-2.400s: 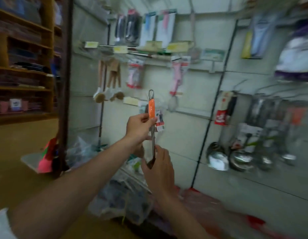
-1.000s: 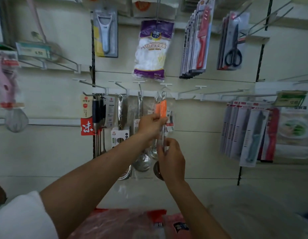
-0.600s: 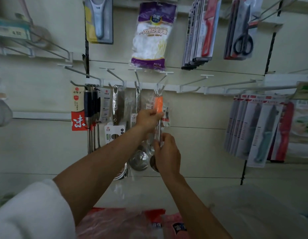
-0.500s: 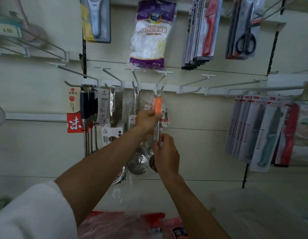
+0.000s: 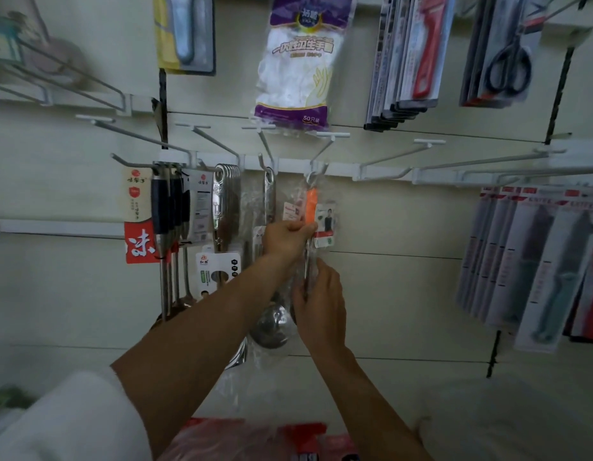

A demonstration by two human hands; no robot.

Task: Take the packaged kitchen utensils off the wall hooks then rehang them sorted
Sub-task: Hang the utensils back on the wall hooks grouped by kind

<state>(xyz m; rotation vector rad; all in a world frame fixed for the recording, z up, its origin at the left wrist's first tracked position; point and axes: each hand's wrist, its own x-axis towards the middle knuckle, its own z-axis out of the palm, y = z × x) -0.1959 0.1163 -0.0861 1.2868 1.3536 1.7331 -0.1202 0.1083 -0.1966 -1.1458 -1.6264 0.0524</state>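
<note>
Orange-handled utensil [image 5: 311,206] held up at a wall hook [image 5: 318,168].
Its handle is pinched by the left hand [image 5: 286,240], its shaft gripped lower by the right hand [image 5: 321,304]. Judged stiff, light and slippery in its plastic sleeve, it is best taken at the handle.

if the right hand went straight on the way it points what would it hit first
Probably the left hand, gripping the orange-handled utensil just above the right hand on the same shaft; depth is unclear.
</note>
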